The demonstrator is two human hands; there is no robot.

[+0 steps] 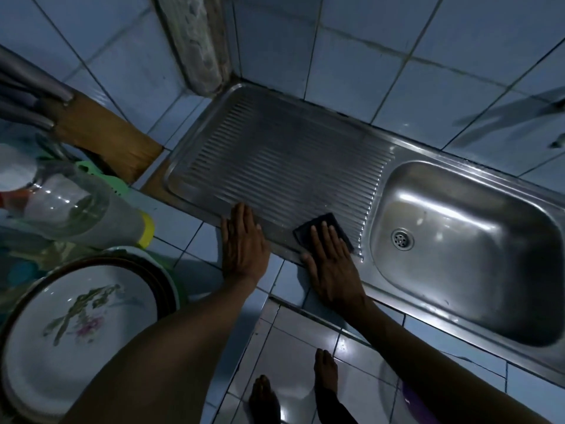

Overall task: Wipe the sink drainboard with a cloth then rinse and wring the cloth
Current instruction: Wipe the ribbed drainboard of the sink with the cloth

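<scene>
Both forearms reach from the lower edge toward the steel drainboard [275, 154]. Right hand [331, 267] lies flat, fingers straight and close together, pressing a dark folded cloth [321, 223] onto the drainboard's ribbed surface at its near edge, on the side toward the sink basin [464, 246]; the cloth sits under the fingertips and shows beyond them. Left hand [244, 244] rests flat on the drainboard's near edge, fingers straight and together, well apart from the cloth. Floral plate [79, 325] and clear plastic container [70, 206] stand to the drainboard's left. Bare feet [325, 371] show on the floor tiles below.
</scene>
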